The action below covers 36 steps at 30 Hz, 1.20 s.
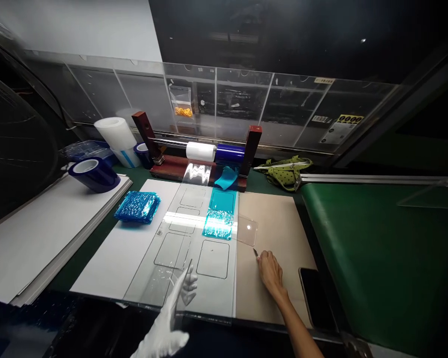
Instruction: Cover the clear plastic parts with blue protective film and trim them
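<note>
At the lower centre of the frame, a thin clear pane [182,293] is gripped on edge, slightly tilted, by the gloved left hand [182,311]. At the lower right of centre, a small blade [256,252] is pinched in the fingers of the bare right hand [271,271]; its tip is pointed at the near corner of a clear plate [251,231], right of centre. That plate is seen over the brown board [272,214], just beside a blue film-covered piece [219,226] at the centre. Black outlines are shown on the pale sheet [212,286] beneath. A blue stack [138,206] is placed left of centre. Above centre, a white roll [200,151] and a blue roll [230,153] are carried side by side on a stand [252,151]. A phone [313,293] is laid at the lower right. All are supported by the green counter [94,238].
</note>
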Motion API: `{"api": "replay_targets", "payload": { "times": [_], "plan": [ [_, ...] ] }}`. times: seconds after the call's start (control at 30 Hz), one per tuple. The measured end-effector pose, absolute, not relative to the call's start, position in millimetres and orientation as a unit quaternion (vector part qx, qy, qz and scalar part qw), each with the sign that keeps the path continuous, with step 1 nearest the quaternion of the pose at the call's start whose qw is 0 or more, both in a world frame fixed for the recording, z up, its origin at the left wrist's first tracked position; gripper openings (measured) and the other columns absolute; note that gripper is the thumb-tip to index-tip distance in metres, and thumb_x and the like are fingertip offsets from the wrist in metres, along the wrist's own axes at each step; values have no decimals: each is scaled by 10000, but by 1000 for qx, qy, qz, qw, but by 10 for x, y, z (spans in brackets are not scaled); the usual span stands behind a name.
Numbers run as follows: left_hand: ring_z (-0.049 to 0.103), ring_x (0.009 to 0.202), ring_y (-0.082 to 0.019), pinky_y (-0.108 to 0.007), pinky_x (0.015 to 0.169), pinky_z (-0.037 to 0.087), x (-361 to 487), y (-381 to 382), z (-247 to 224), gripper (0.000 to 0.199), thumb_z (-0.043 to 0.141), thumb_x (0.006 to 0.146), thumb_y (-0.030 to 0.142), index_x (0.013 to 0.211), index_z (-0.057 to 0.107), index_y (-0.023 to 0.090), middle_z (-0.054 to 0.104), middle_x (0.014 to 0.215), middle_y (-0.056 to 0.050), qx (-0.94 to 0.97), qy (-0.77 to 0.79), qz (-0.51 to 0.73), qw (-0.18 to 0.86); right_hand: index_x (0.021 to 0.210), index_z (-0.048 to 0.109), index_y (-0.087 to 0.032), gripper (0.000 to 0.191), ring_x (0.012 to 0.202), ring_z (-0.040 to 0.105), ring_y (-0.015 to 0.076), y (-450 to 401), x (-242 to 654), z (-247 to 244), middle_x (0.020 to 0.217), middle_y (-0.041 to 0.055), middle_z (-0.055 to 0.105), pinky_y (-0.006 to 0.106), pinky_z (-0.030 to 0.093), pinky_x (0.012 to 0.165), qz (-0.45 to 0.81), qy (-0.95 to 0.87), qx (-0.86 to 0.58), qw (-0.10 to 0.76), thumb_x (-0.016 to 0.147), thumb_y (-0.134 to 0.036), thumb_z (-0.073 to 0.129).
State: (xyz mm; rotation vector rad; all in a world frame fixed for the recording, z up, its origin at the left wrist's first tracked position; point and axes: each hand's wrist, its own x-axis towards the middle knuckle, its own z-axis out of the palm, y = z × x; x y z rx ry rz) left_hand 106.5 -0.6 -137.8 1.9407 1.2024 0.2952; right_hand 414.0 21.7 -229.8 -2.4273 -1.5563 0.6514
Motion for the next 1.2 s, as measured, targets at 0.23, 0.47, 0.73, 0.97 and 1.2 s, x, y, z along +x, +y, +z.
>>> {"api": "replay_targets", "payload": {
  "times": [0.23,0.47,0.73,0.97,1.2],
  "plan": [
    [191,1367,-407,-601,1086,263,861,-59,-880,1269,767,507,422,1439,-82,278,140,1496,-153,799,436,129,393,1067,431,-198,418,540,475,123,-282,3645,-1709,682,-31,470,228,386,501,364,-489,-741,280,960,-466,129],
    [220,1344,-435,-615,1053,317,568,-154,-536,1313,773,481,571,1417,-115,327,167,1460,-160,865,336,79,365,902,565,-208,399,561,473,105,-1005,2741,-578,682,-5,496,221,407,531,529,-555,-528,366,945,-487,283],
    [340,1298,-390,-502,1060,371,250,-362,-399,1275,782,445,541,1430,6,314,214,1441,-120,856,292,73,421,701,399,-221,690,514,355,70,-1295,2118,-653,632,-49,419,181,289,407,479,-576,-555,361,470,-838,608],
    [360,1288,-347,-462,1075,357,69,-483,-330,1240,775,469,553,1422,8,350,237,1405,-100,864,251,80,428,673,336,-228,742,524,336,67,-1415,1817,-671,627,-56,398,183,312,425,442,-594,-548,388,375,-822,666],
    [355,1276,-343,-439,1044,389,-72,-556,-286,1230,782,475,546,1445,62,317,233,1402,-107,858,259,67,438,704,384,-226,704,556,376,90,-1483,1795,-504,652,-39,414,197,349,459,442,-612,-539,374,428,-813,658]
  ]
}}
